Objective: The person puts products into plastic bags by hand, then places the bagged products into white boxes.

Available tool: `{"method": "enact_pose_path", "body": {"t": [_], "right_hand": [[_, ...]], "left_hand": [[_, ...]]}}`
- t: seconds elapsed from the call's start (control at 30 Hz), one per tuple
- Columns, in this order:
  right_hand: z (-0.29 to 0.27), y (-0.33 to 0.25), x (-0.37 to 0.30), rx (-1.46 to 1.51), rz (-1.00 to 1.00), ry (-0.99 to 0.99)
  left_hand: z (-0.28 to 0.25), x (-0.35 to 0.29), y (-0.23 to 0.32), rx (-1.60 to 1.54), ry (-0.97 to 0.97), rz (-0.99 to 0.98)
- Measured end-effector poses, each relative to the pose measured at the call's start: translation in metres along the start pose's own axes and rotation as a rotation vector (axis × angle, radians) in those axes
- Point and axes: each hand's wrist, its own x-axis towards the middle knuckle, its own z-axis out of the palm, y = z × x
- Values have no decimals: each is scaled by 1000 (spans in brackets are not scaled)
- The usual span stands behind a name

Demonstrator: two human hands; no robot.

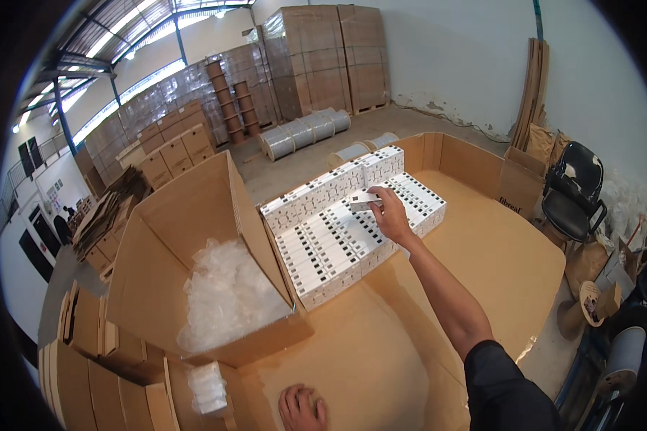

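Observation:
My right hand point(390, 218) reaches forward over a block of stacked white boxes point(323, 248). Pinched between its fingers and thumb is a small white box point(364, 202), held just above the stack. The stacked boxes are slim, packed in tight rows with dark square marks on their ends. A higher row of white boxes point(331, 188) with printed patterns runs along the far side. My left hand point(302, 409) lies on the cardboard-covered table point(359, 345) at the lower edge, fingers apart and slightly bent, holding nothing.
Left of the stack stands a large open carton point(176, 194) with crumpled clear plastic bags point(226, 294) inside. A smaller carton at lower left holds white wrapped packs point(208, 390). A cardboard rim point(467, 154) edges the table's far side. A black chair point(574, 190) stands at right.

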Motion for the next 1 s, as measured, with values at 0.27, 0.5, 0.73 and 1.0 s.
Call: {"method": "enact_pose_path", "body": {"t": [0.27, 0.5, 0.73, 1.0], "right_hand": [[-34, -105, -108, 169, 100, 61], [-17, -168, -208, 263, 263, 69], [16, -208, -272, 393, 450, -68], [46, -240, -296, 510, 313, -294]], "left_hand": [[7, 12, -7, -132, 60, 20], [6, 14, -22, -223, 32, -102], [-2, 21, -29, -556, 133, -281], [2, 25, -51, -983, 109, -413]]}}
